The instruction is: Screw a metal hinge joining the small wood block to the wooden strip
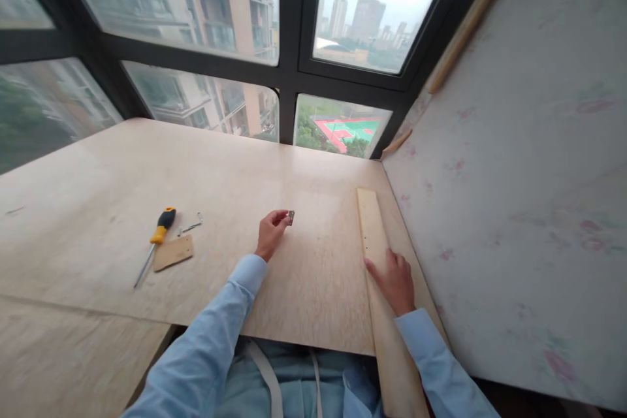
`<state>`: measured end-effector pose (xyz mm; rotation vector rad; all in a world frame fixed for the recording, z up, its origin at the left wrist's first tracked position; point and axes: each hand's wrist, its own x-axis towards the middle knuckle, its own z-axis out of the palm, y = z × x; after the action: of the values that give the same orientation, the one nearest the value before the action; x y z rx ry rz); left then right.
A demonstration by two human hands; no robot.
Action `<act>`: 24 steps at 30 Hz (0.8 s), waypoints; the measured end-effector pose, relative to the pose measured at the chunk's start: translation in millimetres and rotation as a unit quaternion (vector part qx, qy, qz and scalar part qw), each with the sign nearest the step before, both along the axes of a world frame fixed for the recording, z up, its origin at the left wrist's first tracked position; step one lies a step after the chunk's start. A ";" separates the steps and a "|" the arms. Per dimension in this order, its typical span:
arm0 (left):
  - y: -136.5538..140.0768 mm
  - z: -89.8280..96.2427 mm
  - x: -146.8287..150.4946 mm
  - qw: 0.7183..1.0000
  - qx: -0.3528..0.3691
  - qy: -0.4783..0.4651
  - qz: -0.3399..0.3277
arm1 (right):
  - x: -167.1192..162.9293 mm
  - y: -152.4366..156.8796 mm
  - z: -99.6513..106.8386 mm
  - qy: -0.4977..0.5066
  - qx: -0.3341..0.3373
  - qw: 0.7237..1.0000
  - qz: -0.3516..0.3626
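Note:
Between the thumb and fingertips of my left hand (272, 233) is a small metal hinge (291, 217), held a little above the tabletop. My right hand (396, 279) lies across a long wooden board (373, 219), thumb at its left edge and fingers curled over the far side. Two small dark holes show near that left edge, just beyond my thumb. The board's near end runs down past the table edge beside my lap. To the left lies a screwdriver (160, 230) with a yellow and black handle, its shaft at a small thin wooden piece (174, 253).
Small metal bits, seemingly screws (191, 227), lie behind the wooden piece. The pale wooden tabletop (313, 287) reaches back to dark-framed windows (289, 72). A flower-patterned wall (514, 209) closes off the right side, near the board. A second wooden surface (59, 359) sits at the lower left.

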<state>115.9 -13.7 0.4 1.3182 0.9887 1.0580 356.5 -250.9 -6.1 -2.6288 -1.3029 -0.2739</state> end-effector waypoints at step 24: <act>-101.4 -5.7 42.5 0.978 -0.099 -0.130 -0.127 | 13.2 -34.8 23.4 0.113 -0.029 0.993 -0.002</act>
<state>158.4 -115.1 -5.3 1.0787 0.6887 0.8849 369.7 -285.6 17.3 -2.6188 -1.2468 0.0610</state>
